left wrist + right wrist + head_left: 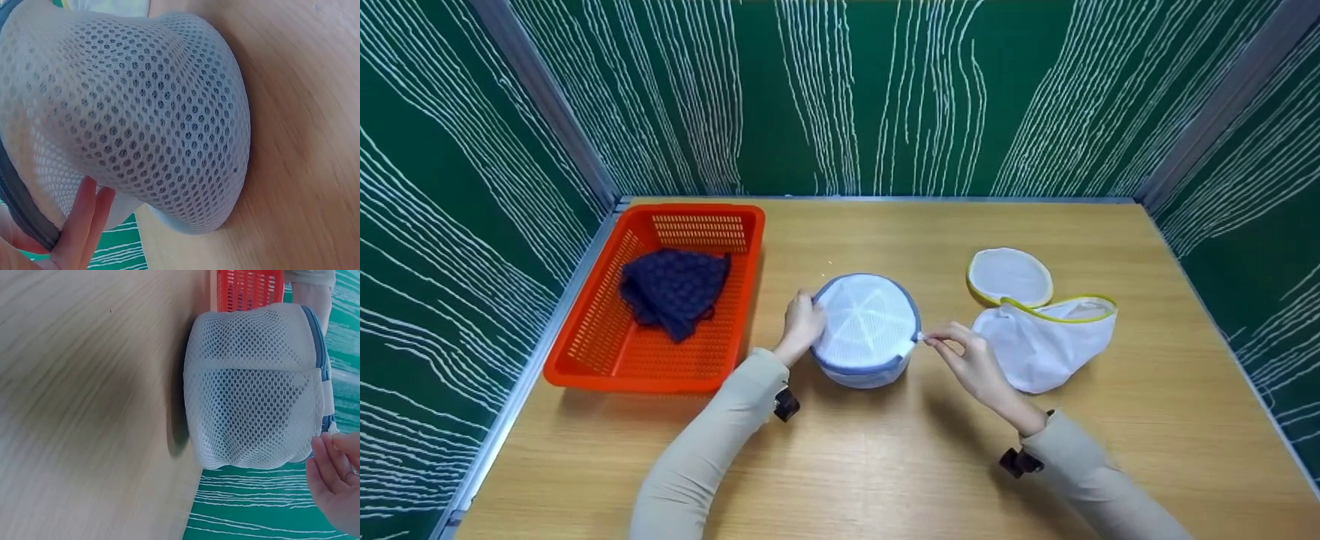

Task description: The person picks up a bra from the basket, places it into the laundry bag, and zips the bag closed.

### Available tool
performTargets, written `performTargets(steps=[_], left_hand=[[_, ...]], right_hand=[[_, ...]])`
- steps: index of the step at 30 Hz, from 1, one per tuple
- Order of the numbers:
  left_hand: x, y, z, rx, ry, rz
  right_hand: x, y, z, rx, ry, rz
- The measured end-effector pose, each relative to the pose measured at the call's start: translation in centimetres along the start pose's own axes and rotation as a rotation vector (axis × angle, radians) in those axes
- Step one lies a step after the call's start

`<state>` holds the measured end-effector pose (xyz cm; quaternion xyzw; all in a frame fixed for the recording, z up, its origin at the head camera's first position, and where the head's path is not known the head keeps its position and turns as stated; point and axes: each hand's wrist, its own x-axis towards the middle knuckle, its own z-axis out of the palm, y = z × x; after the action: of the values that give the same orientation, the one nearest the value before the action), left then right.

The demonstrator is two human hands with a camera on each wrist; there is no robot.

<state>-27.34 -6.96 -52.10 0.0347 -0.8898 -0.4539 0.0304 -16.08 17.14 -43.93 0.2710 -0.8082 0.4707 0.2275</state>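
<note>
A round white mesh laundry bag with a blue-grey zipper rim stands on the table, its lid facing up. My left hand grips the rim on its left side; in the left wrist view the fingers lie against the mesh below the dark zipper. On the right side of the rim, my right hand pinches the small white zipper pull between thumb and fingertips. The right wrist view shows that hand at the zipper's end, beside a pale tab. What the bag holds is unclear through the mesh.
An orange plastic basket at the left holds a crumpled dark navy cloth. Right of the bag lies another white mesh bag with yellow trim, its round lid folded back. Green walls with white lines enclose the wooden table.
</note>
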Motion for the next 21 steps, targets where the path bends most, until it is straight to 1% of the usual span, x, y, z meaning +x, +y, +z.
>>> performTargets(steps=[2, 3, 4, 5, 6, 7, 8, 9, 10, 12, 13, 14, 16, 18, 20, 21], left_hand=[[2.5, -3.7, 2.2, -0.018, 0.011, 0.021], [4.2, -6.3, 3.7, -0.036, 0.019, 0.038], [6.0, -9.0, 5.2, -0.054, 0.027, 0.052], [7.5, -10.9, 6.3, -0.082, 0.003, 0.034], [9.2, -13.5, 7.7, -0.105, 0.006, 0.049], [10.2, -14.9, 8.4, -0.137, -0.013, 0.028], [10.2, -14.9, 8.3, -0.167, -0.024, 0.009], [10.0, -14.6, 8.0, -0.191, -0.028, -0.008], [9.2, -13.5, 7.3, -0.216, -0.033, -0.028], [7.7, -11.4, 6.0, -0.254, -0.039, -0.083], [6.9, -10.4, 5.4, -0.279, -0.031, -0.103], [5.7, -8.6, 4.4, -0.294, -0.029, -0.139], [4.2, -6.6, 3.2, -0.357, -0.018, -0.179], [2.7, -4.5, 1.7, -0.435, -0.015, -0.187], [0.9, -1.6, -0.1, -0.497, -0.034, -0.232], [0.4, -0.8, -0.7, -0.530, -0.036, -0.240]], right_hand=[[-0.1, -0.1, 0.1, 0.011, 0.002, 0.033], [-0.2, 0.4, 0.2, 0.047, 0.002, 0.065], [-0.3, 0.5, 0.3, 0.092, 0.005, 0.115], [-0.4, 1.0, 0.4, 0.155, 0.005, 0.167], [-0.6, 1.7, 0.6, 0.233, 0.005, 0.224], [-0.8, 2.5, 0.8, 0.331, 0.004, 0.267], [-1.1, 3.8, 1.0, 0.425, 0.002, 0.302], [-1.4, 4.9, 1.2, 0.525, 0.000, 0.346], [-1.7, 6.1, 1.5, 0.580, 0.002, 0.400], [-2.6, 9.2, 2.2, 0.657, 0.003, 0.488], [-2.9, 10.5, 2.5, 0.671, 0.005, 0.535], [-3.1, 11.3, 2.6, 0.685, 0.003, 0.582], [-3.4, 13.1, 3.1, 0.683, 0.027, 0.673], [-3.4, 13.7, 3.3, 0.725, 0.050, 0.715], [-3.2, 14.1, 3.4, 0.760, 0.069, 0.737], [-3.2, 14.6, 3.7, 0.762, 0.083, 0.748]])
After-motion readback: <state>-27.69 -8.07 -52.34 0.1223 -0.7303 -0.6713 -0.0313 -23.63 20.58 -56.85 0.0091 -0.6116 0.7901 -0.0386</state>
